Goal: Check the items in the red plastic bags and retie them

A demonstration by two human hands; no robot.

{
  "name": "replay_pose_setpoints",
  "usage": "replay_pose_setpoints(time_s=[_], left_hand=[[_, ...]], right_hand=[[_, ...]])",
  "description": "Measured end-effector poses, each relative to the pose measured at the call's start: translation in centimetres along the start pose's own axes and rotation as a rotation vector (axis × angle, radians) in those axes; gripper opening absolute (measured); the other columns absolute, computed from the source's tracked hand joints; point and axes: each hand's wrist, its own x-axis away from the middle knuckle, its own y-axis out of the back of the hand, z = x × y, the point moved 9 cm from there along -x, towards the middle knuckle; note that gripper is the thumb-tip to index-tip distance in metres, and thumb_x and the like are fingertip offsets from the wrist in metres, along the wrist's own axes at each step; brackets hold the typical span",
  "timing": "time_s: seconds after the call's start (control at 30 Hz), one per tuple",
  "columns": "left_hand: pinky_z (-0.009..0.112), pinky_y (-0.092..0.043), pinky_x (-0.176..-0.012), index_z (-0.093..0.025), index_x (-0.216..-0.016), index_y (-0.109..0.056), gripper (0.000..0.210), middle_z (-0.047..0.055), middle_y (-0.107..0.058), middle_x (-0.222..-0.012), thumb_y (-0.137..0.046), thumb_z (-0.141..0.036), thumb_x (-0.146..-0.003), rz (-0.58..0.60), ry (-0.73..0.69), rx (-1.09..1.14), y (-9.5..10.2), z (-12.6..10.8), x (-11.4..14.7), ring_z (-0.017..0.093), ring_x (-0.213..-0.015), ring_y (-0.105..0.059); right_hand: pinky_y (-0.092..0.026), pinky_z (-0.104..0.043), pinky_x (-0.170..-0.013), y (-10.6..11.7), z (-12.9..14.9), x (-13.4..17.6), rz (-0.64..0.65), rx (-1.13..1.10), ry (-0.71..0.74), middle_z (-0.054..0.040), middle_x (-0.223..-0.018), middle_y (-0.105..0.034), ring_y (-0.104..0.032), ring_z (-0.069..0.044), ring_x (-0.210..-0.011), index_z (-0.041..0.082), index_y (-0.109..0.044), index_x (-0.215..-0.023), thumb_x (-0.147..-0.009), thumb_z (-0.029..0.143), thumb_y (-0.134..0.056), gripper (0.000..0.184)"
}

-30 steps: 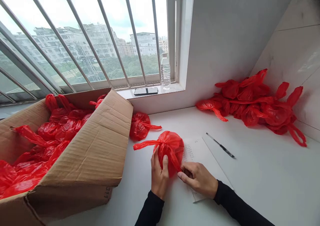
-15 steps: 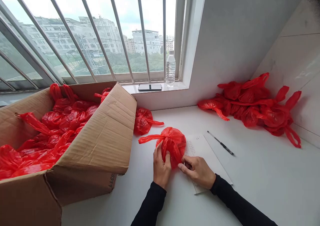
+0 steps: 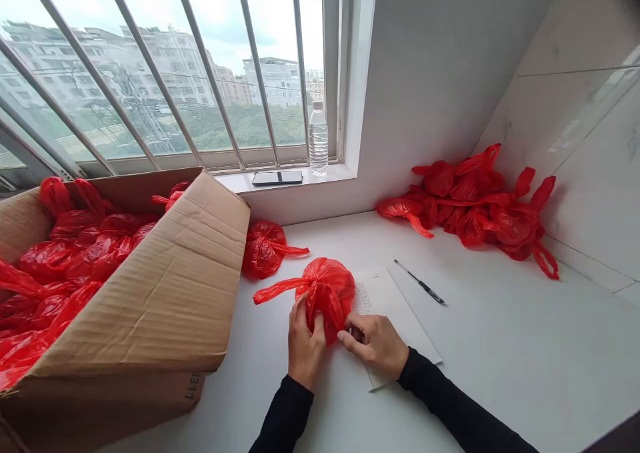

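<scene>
A tied red plastic bag [image 3: 334,286] rests on the white table in front of me, one long handle end pointing left. My left hand [image 3: 306,343] grips its near left side, fingers and thumb on the gathered plastic. At its lower right edge, my right hand [image 3: 373,343] pinches the plastic between thumb and curled fingers. Part of the bag covers a sheet of white paper [image 3: 395,313] with handwritten marks, and my right forearm lies over the paper's near end. A black pen [image 3: 420,282] lies to the right of the paper.
At the left, an open cardboard box [image 3: 165,279] holds several red bags, its flap leaning outward. Another red bag [image 3: 265,247] sits beside it. A pile of red bags [image 3: 480,199] lies against the right wall. A phone [image 3: 277,178] and a water bottle [image 3: 319,139] are on the windowsill.
The view has shifted a little to the right, so everything appears further left. Both hands keep their hold on the red bag, with hardly any movement.
</scene>
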Motion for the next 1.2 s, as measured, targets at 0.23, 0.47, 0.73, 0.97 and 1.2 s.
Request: replay_pose_setpoints(time_s=[0.23, 0.47, 0.73, 0.97, 1.2], left_hand=[[0.051, -0.043, -0.106, -0.021, -0.132, -0.053, 0.041, 0.012, -0.06, -0.128, -0.05, -0.031, -0.092, 0.001, 0.016, -0.027, 0.3, -0.8, -0.3, 0.03, -0.122, -0.055], [0.052, -0.043, -0.104, -0.021, -0.127, -0.052, 0.037, 0.012, -0.057, -0.122, -0.054, -0.031, -0.091, -0.13, -0.229, -0.125, 1.9, -5.3, 1.8, 0.03, -0.118, -0.053], [0.054, -0.021, -0.12, -0.026, -0.144, -0.051, 0.051, 0.007, -0.049, -0.152, -0.051, -0.022, -0.093, 0.231, -0.582, -0.54, -3.1, -7.2, 1.2, 0.032, -0.145, -0.036], [0.054, -0.027, -0.119, -0.023, -0.145, -0.051, 0.051, 0.007, -0.049, -0.151, -0.047, -0.025, -0.094, 0.275, -0.439, -0.603, -4.0, -4.2, 0.1, 0.032, -0.144, -0.039], [0.057, -0.03, -0.117, -0.02, -0.142, -0.054, 0.049, 0.01, -0.049, -0.151, -0.044, -0.024, -0.094, 0.213, -0.414, -0.655, -4.4, -2.8, -3.9, 0.033, -0.142, -0.041]], right_hand=[[-0.033, -0.022, -0.061, 0.4, 0.1, 0.2, 0.016, 0.016, 0.045, 0.0042, -0.069, -0.064, -0.053, -0.011, -0.06, 0.021, -0.059, -0.082, -0.091, 0.036, -0.061, 0.017], [-0.029, -0.024, -0.058, 0.3, 0.8, 0.2, 0.03, 0.051, 0.104, 0.0036, -0.065, -0.061, -0.05, -0.011, -0.059, 0.02, -0.052, -0.072, -0.087, 0.031, -0.062, 0.021], [-0.027, -0.027, -0.058, -0.6, 1.1, 0.0, 0.054, 0.098, 0.158, 0.002, -0.063, -0.061, -0.051, -0.013, -0.058, 0.021, -0.048, -0.068, -0.078, 0.021, -0.058, 0.014], [-0.029, -0.028, -0.06, -1.0, 1.3, 0.3, 0.06, 0.13, 0.15, 0.0016, -0.064, -0.06, -0.052, -0.014, -0.06, 0.021, -0.05, -0.069, -0.082, 0.022, -0.056, 0.015], [-0.036, -0.027, -0.064, -0.8, 0.5, 0.2, 0.062, -0.032, 0.06, 0.0034, -0.068, -0.063, -0.059, -0.015, -0.062, 0.023, -0.063, -0.112, -0.1, 0.038, -0.046, 0.025]])
